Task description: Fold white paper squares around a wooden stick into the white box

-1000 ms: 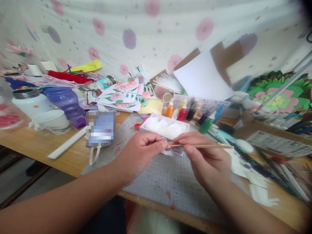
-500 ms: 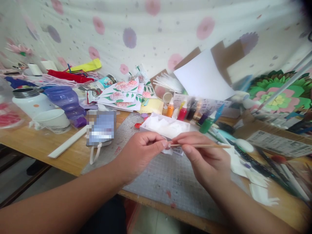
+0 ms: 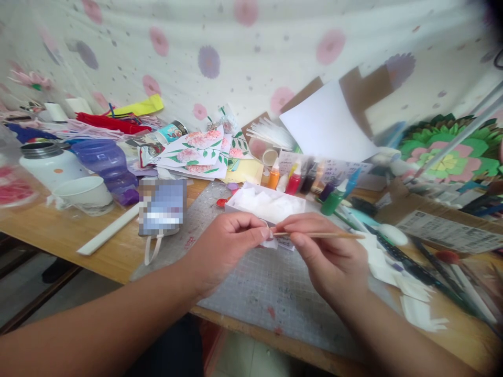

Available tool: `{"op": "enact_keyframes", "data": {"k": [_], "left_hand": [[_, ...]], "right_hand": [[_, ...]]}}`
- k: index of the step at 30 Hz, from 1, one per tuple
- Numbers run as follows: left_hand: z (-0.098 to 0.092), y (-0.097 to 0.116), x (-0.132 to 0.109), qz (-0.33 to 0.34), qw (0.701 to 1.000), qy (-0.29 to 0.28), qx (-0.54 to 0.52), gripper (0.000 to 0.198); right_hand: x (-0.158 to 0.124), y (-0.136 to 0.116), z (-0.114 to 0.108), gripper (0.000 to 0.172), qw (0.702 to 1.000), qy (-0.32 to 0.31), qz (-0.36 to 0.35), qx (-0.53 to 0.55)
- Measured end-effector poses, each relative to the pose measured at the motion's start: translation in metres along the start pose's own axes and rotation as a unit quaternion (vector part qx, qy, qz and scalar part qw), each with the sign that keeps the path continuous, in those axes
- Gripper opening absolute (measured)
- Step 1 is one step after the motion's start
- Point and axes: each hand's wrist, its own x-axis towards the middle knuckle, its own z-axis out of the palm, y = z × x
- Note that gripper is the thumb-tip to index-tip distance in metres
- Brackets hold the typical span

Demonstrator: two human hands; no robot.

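Observation:
My right hand (image 3: pixel 330 251) pinches a thin wooden stick (image 3: pixel 326 235), which lies nearly level and points left. At the stick's left tip, my left hand (image 3: pixel 231 243) has thumb and forefinger pressed together on something small and pale, mostly hidden by the fingers. The fingertips of both hands almost touch. Just behind them stands a white box (image 3: pixel 231 206) holding crumpled white tissue (image 3: pixel 267 201). Both hands are above a grey cutting mat (image 3: pixel 267 293).
Paint bottles, among them an orange one (image 3: pixel 274 175) and a green one (image 3: pixel 334 199), stand behind the box. A phone (image 3: pixel 163 207) is at the left, near a white strip (image 3: pixel 112 228). Brushes and a cardboard box (image 3: pixel 444 225) lie at the right.
My right hand and the stick have shifted slightly to the left. My left hand has hardly moved.

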Motion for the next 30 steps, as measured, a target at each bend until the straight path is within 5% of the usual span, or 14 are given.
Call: {"op": "enact_keyframes", "data": {"k": [13,30], "left_hand": [[-0.005,-0.002,0.003,0.019,1.000,-0.003,-0.007,0.014],[-0.004,0.009,-0.002,0.071,0.983,0.017,0.167,0.016]], "right_hand": [[-0.006,0.020,0.002,0.015,0.982,0.096,0.123,0.110],[-0.005,0.016,0.004,0.019,0.986,0.072,0.076,0.133]]}}
